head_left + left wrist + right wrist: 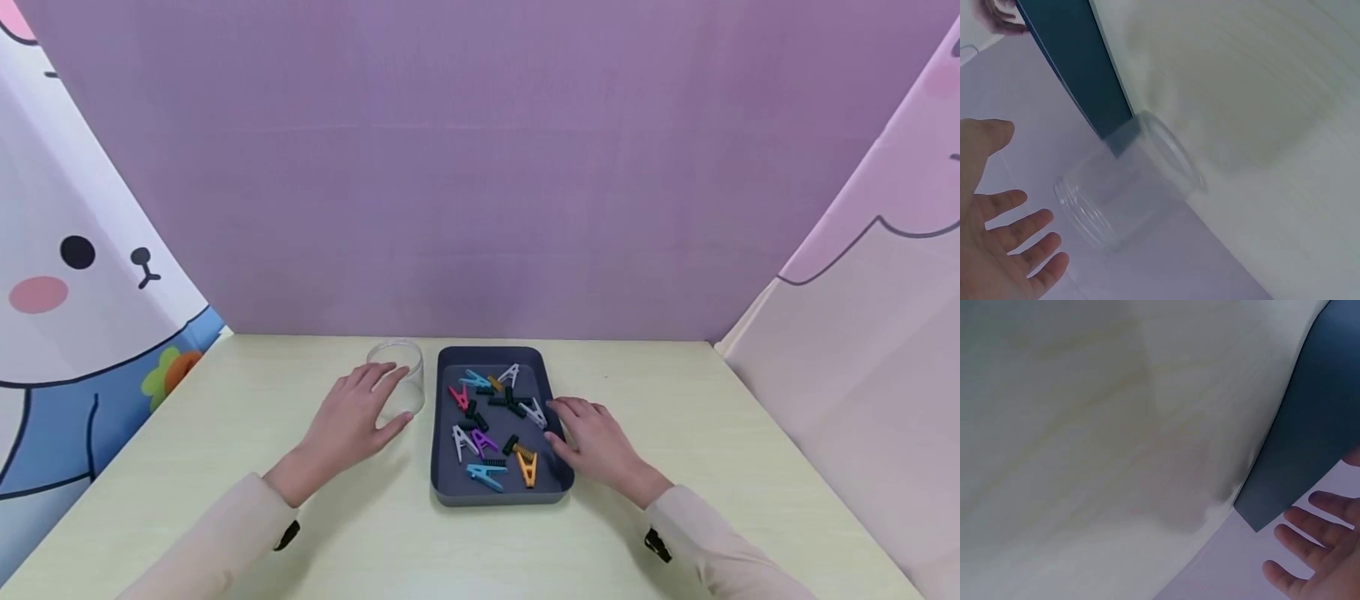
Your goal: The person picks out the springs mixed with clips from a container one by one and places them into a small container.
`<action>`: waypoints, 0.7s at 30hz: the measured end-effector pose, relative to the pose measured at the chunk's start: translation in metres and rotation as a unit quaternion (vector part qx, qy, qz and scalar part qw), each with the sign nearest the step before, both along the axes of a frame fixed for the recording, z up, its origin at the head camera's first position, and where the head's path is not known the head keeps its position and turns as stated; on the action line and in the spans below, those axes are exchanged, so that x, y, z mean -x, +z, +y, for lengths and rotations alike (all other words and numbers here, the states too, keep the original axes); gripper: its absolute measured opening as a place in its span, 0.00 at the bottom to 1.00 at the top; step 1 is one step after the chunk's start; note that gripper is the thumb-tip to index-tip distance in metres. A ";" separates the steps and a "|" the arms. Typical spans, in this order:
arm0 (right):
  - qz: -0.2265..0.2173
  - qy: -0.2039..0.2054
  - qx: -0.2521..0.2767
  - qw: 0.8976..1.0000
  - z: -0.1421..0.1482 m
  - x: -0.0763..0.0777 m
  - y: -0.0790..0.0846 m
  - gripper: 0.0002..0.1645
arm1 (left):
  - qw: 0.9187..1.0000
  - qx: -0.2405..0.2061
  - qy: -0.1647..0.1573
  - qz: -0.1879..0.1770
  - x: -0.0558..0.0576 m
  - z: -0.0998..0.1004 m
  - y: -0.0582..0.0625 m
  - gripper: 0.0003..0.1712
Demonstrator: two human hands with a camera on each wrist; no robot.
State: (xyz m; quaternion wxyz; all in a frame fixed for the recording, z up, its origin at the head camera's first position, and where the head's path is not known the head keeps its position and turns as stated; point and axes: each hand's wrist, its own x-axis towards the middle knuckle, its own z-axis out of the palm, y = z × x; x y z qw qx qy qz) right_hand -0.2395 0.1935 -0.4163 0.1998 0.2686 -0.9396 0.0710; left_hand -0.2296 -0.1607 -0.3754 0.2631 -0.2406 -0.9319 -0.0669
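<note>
A dark grey tray [498, 500] lies on the table with small clips scattered in it: a red clip [460, 399], a purple clip [482, 442], an orange clip [528, 471], light blue and pale grey ones. Among them lie several short dark ribbed pieces [494, 462], perhaps springs. Left of the tray stands a clear, round, open-topped jar [1129, 187]. My left hand [348, 421] hovers at the jar's near left side, fingers spread and apart from it in the left wrist view. At the tray's right edge is my right hand [600, 442], fingers loosely extended, holding nothing; whether it touches the rim I cannot tell.
The pale wood-grain table [375, 542] ends at a plain purple backdrop [480, 183]. Cartoon-printed cloths flank it, a bear-like figure [82, 317] on the left and a pink and white pattern [862, 333] on the right.
</note>
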 end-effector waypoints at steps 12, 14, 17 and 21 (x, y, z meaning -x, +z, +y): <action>-0.013 -0.018 -0.005 1.000 -0.002 0.000 -0.001 0.22 | 0.998 0.026 -0.045 -0.021 0.003 0.028 -0.006 0.32; -0.021 -0.021 -0.002 1.000 -0.002 0.000 -0.001 0.22 | 0.998 0.031 -0.050 -0.032 0.004 0.032 -0.007 0.31; -0.027 -0.023 0.002 0.999 -0.003 0.001 -0.002 0.22 | 0.997 0.039 -0.055 -0.049 0.005 0.038 -0.009 0.31; -0.031 -0.025 0.003 0.999 -0.003 0.001 -0.004 0.22 | 0.995 0.049 -0.060 -0.068 0.009 0.045 -0.011 0.30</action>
